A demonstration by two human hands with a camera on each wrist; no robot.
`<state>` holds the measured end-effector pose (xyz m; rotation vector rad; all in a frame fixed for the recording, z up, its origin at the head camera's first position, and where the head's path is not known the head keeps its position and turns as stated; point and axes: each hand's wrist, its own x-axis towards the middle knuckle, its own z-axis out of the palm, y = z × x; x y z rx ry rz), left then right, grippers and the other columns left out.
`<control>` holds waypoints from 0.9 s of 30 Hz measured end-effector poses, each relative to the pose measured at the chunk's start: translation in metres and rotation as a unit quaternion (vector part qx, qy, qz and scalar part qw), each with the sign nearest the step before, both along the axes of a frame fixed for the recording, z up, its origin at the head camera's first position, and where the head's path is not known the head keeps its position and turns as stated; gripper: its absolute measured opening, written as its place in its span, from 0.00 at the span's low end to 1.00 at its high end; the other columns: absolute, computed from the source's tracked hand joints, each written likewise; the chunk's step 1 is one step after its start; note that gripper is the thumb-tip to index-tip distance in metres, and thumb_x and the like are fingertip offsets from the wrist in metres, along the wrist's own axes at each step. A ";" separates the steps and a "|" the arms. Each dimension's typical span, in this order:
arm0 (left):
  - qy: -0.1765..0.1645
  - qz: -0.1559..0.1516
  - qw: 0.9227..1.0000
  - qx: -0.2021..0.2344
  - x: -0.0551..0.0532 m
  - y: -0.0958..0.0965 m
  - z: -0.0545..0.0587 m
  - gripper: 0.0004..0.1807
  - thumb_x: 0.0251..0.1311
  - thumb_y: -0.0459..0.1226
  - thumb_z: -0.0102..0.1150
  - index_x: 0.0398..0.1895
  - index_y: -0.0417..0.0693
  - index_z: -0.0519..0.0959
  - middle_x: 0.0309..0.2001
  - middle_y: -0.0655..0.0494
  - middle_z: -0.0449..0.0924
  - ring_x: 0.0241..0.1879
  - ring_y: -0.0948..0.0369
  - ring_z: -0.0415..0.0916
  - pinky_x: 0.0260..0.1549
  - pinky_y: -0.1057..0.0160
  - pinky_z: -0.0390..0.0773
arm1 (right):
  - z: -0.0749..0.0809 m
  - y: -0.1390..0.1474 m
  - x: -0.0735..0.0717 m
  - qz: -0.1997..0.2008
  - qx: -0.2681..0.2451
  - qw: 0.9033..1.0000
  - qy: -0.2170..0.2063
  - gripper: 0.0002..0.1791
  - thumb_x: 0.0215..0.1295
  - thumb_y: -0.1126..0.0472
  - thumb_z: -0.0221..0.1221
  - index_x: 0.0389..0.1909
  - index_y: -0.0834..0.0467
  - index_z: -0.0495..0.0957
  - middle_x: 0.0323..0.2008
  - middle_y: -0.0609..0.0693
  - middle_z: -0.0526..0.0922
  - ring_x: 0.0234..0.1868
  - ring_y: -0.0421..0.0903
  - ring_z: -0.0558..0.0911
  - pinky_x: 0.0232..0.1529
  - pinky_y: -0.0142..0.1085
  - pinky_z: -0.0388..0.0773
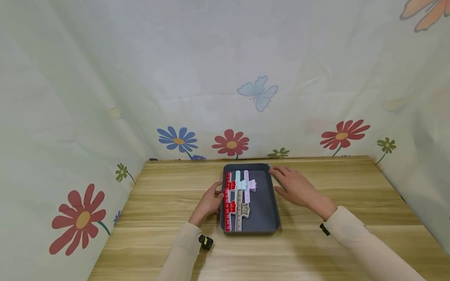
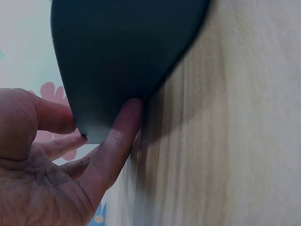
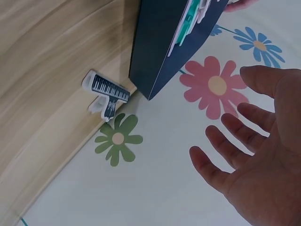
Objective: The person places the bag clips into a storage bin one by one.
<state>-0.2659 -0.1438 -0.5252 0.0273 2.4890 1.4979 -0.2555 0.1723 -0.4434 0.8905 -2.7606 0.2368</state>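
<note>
A dark grey tray (image 1: 261, 222) lies on the wooden table. In it are flat, piano-keyboard-patterned clips: two red clips (image 1: 227, 210), a grey clip (image 1: 240, 210), a light blue clip (image 1: 238, 177) and a lilac clip (image 1: 247, 183). My left hand (image 1: 209, 201) grips the tray's left side, thumb at the rim and fingers along the outer wall. On the other side, my right hand (image 1: 295, 186) is by the far right corner, its fingers loosely spread and holding nothing. Beyond that corner a black-and-white keyboard clip (image 3: 109, 92) rests on the table.
The wooden table (image 1: 168, 207) extends around the tray. Pale cloth (image 1: 197, 78) printed with flowers and a butterfly hangs behind it and along both sides. Its back edge runs close to the tray's far end.
</note>
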 end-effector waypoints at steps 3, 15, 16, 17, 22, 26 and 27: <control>0.001 -0.001 1.000 -0.004 0.000 0.000 0.000 0.29 0.72 0.35 0.45 0.75 0.55 0.58 0.56 0.36 0.75 0.32 0.54 0.81 0.18 0.59 0.83 | -0.001 0.005 -0.004 0.006 -0.003 1.000 0.016 0.33 0.62 0.55 0.66 0.66 0.60 0.69 0.62 0.58 0.75 0.60 0.58 0.76 0.57 0.56 0.77; 0.008 0.009 1.000 -0.004 0.000 -0.003 0.001 0.29 0.72 0.35 0.46 0.75 0.54 0.59 0.55 0.36 0.76 0.30 0.55 0.80 0.16 0.59 0.82 | -0.002 0.012 -0.025 0.007 0.003 1.000 0.008 0.33 0.64 0.58 0.64 0.68 0.61 0.67 0.63 0.61 0.72 0.63 0.60 0.73 0.60 0.57 0.75; 0.007 0.009 1.000 -0.005 0.000 -0.003 0.001 0.29 0.72 0.35 0.46 0.75 0.54 0.59 0.56 0.36 0.76 0.30 0.55 0.80 0.16 0.59 0.82 | -0.001 0.011 -0.026 0.007 0.005 1.000 0.010 0.33 0.64 0.58 0.64 0.68 0.61 0.67 0.63 0.61 0.72 0.63 0.60 0.73 0.60 0.56 0.75; 0.007 0.008 1.000 -0.006 0.000 -0.003 0.001 0.29 0.72 0.35 0.46 0.75 0.54 0.59 0.56 0.36 0.76 0.31 0.55 0.80 0.16 0.59 0.82 | 0.000 0.011 -0.028 0.008 0.005 1.000 0.010 0.32 0.64 0.58 0.64 0.68 0.61 0.67 0.63 0.61 0.72 0.63 0.60 0.73 0.60 0.56 0.75; 0.001 0.005 1.000 -0.003 0.000 0.000 0.001 0.29 0.72 0.35 0.46 0.75 0.54 0.59 0.56 0.35 0.75 0.33 0.54 0.80 0.17 0.59 0.83 | 0.002 0.015 -0.035 0.005 0.003 1.000 -0.013 0.32 0.65 0.59 0.63 0.68 0.63 0.66 0.65 0.64 0.70 0.64 0.64 0.72 0.60 0.59 0.74; 0.001 0.009 1.000 -0.003 0.001 0.002 0.000 0.29 0.72 0.35 0.46 0.75 0.54 0.59 0.56 0.36 0.76 0.34 0.54 0.80 0.17 0.59 0.83 | -0.001 0.022 -0.045 -0.010 0.010 0.999 -0.045 0.33 0.67 0.59 0.61 0.70 0.64 0.63 0.68 0.66 0.66 0.65 0.67 0.69 0.62 0.62 0.71; 0.001 0.009 1.000 -0.003 0.001 0.001 0.000 0.29 0.72 0.35 0.46 0.75 0.54 0.59 0.56 0.36 0.76 0.34 0.54 0.80 0.17 0.59 0.83 | -0.003 0.023 -0.047 -0.013 0.012 0.999 -0.051 0.33 0.67 0.59 0.60 0.70 0.64 0.62 0.68 0.66 0.65 0.65 0.67 0.69 0.62 0.62 0.71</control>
